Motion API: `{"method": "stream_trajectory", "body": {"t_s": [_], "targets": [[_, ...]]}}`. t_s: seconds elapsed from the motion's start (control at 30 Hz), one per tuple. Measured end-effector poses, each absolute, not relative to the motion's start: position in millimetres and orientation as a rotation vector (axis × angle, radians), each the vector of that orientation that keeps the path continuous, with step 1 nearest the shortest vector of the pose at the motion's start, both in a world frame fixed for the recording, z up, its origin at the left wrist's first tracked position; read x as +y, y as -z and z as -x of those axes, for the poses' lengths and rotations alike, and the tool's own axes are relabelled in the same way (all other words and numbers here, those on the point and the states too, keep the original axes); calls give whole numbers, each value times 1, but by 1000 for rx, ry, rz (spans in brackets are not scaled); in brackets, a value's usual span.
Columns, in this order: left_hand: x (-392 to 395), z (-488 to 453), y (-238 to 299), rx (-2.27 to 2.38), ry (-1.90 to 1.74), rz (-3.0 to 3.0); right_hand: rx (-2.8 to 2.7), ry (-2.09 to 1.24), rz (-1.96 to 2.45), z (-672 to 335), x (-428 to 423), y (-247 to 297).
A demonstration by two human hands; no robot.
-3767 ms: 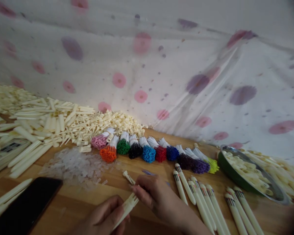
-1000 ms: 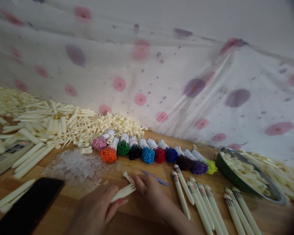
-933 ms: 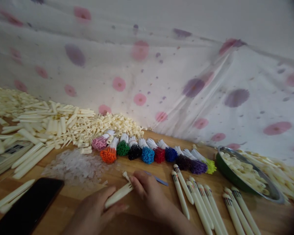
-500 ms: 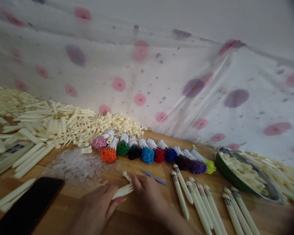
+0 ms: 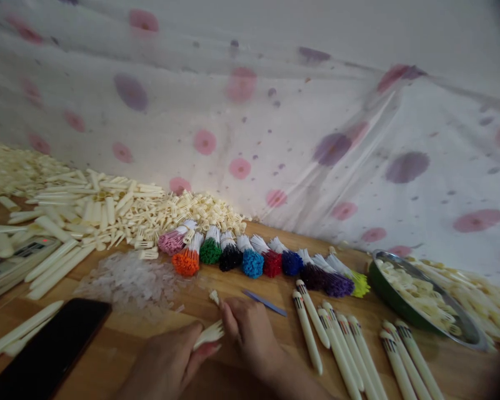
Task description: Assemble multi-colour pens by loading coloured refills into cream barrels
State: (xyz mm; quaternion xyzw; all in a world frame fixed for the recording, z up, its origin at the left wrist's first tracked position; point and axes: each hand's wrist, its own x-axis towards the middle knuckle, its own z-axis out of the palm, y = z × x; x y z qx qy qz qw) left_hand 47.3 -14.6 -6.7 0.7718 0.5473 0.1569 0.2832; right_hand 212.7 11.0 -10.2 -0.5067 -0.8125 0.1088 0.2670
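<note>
My left hand [image 5: 173, 361] is closed around a cream pen barrel [image 5: 210, 333] whose pronged end points right. My right hand [image 5: 250, 330] rests with curled fingers at that end, on the wooden table [image 5: 120, 339]; what its fingertips pinch is hidden. A small cream piece [image 5: 214, 296] lies just above my right hand and a blue refill [image 5: 265, 303] lies to its right. A row of coloured refill bundles [image 5: 258, 261] runs across the table behind my hands.
Several assembled cream pens [image 5: 341, 344] lie to the right. A green bowl [image 5: 420, 303] of cream parts stands at far right. Heaps of cream parts [image 5: 87, 208], a clear-piece pile [image 5: 129, 280], a black phone [image 5: 50, 350] and a scale [image 5: 8, 264] fill the left. Spotted cloth [image 5: 275, 122] hangs behind.
My left hand has lowered the pen barrel toward the table and pulled it slightly nearer. My right hand stays at the barrel's pronged end. The blue refill lies uncovered beside my right hand.
</note>
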Motion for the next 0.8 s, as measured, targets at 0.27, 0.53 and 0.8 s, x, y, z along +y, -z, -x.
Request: {"method": "stream_trajectory", "body": {"t_s": [0.27,0.53,0.8], "targets": [[-15,-47,5,1257,-397,-1715,-2249,-265,1283,-219,7,0],[-11,-44,2,1182,-280,-1392,-2137,-133,1270,-209,8,8],[-11,-51,0,1448,-491,-2000,-2116,-179,1333,-212,13,13]]}}
